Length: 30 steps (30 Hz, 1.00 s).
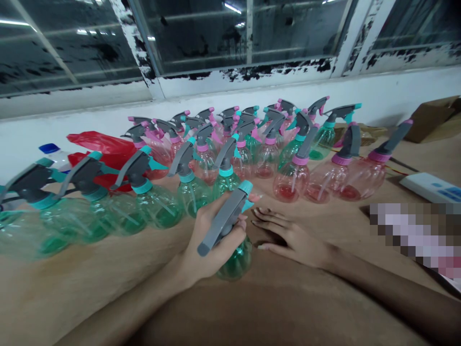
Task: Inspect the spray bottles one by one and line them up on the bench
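My left hand (211,240) is wrapped round the neck of a green spray bottle (236,259) with a grey trigger head and teal collar, standing on the brown table (108,283) in front of me. Just to its right, my right hand (288,235) lies flat on the table, fingers stretched out and holding nothing. Its fingertips are close to the bottle. Behind both hands stand several more spray bottles: green ones (158,202) to the left and pink ones (288,182) to the right, all with grey triggers.
A red plastic bag (99,144) and a white bottle with a blue cap (54,154) lie at the back left by the white wall. A white device with blue buttons (432,187) and cardboard boxes (432,117) sit at the right.
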Tool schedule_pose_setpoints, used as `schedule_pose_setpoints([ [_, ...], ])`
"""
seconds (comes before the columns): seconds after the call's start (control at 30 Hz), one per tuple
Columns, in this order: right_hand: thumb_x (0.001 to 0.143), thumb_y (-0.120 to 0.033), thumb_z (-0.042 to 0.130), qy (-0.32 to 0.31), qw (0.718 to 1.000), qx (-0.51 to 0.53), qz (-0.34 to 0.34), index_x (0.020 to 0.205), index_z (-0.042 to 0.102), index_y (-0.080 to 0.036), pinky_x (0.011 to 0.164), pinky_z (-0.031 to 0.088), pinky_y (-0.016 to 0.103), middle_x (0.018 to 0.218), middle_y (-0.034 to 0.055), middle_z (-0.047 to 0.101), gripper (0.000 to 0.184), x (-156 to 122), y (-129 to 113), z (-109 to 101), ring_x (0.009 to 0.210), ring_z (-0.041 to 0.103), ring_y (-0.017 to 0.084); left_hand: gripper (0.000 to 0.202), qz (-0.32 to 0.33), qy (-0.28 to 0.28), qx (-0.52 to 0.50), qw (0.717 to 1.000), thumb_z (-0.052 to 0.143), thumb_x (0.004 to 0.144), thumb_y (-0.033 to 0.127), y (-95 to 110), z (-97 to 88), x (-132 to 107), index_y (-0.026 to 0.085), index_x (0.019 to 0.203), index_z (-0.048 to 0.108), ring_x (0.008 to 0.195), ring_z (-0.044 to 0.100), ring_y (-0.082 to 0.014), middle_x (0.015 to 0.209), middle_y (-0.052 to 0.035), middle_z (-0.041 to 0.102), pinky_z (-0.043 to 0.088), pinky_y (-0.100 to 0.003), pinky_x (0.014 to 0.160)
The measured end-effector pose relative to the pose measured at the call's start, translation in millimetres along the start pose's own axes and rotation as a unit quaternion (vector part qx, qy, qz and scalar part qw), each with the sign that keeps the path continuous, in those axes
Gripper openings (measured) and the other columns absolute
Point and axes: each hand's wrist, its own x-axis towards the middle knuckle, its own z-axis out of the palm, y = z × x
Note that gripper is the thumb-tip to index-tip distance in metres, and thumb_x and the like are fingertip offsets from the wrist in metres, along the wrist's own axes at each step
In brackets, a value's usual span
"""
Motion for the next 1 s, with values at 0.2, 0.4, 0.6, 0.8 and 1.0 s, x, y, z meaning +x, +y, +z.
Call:
schedule_pose_setpoints([
  [0.2, 0.088, -0.050, 0.048, -0.006, 1.000, -0.006, 0.005, 0.139, 0.038, -0.021, 0.110, 0.031, 0.045, 0.145, 0.0050, 0.039, 0.059, 0.4, -1.4, -0.9, 0.135, 0.030, 0.022, 0.009, -0.005, 0.004, -0.014, 1.000, 0.049, 0.071, 0.016, 1.5, 1.0, 0.9, 0.024, 0.074, 0.048, 0.059, 0.054, -0.0146, 0.071, 0.0021, 0.056, 0.047, -0.028, 0.058],
  [0.4, 0.089, -0.048, 0.049, 0.000, 1.000, 0.001, -0.004, 0.140, 0.035, -0.024, 0.110, 0.031, 0.048, 0.145, 0.0045, 0.038, 0.058, 0.4, -1.1, -1.3, 0.135, 0.030, 0.023, 0.007, -0.008, 0.003, -0.004, 1.000, 0.049, 0.072, 0.019, 0.7, 0.4, 1.4, 0.025, 0.073, 0.046, 0.057, 0.051, -0.0147, 0.068, 0.0024, 0.053, 0.046, -0.029, 0.058],
  [0.6, 0.091, -0.043, 0.047, 0.013, 1.000, 0.012, -0.005, 0.139, 0.037, -0.025, 0.110, 0.031, 0.047, 0.144, 0.0043, 0.041, 0.052, 0.0, -1.0, -0.3, 0.135, 0.031, 0.023, 0.008, 0.004, 0.005, -0.001, 1.000, 0.049, 0.072, 0.018, 0.3, 0.1, 2.4, 0.025, 0.074, 0.045, 0.057, 0.050, -0.0151, 0.066, 0.0026, 0.051, 0.046, -0.030, 0.057],
  [0.8, 0.090, -0.043, 0.048, 0.017, 1.000, 0.019, -0.005, 0.140, 0.035, -0.026, 0.109, 0.032, 0.047, 0.144, 0.0043, 0.041, 0.054, 0.4, -1.6, -0.6, 0.134, 0.032, 0.023, 0.006, -0.004, 0.022, 0.016, 1.000, 0.046, 0.078, 0.020, 1.4, 2.3, -0.7, 0.025, 0.076, 0.048, 0.058, 0.050, -0.0152, 0.068, 0.0021, 0.053, 0.046, -0.030, 0.058],
  [1.0, 0.091, -0.044, 0.047, 0.010, 1.000, 0.009, -0.006, 0.139, 0.037, -0.024, 0.110, 0.032, 0.046, 0.144, 0.0053, 0.040, 0.053, 0.4, -0.9, -0.1, 0.135, 0.032, 0.022, 0.011, -0.006, 0.008, -0.011, 1.000, 0.049, 0.071, 0.014, 0.1, 1.0, 0.3, 0.024, 0.075, 0.048, 0.062, 0.054, -0.0153, 0.071, 0.0015, 0.055, 0.048, -0.030, 0.061],
])
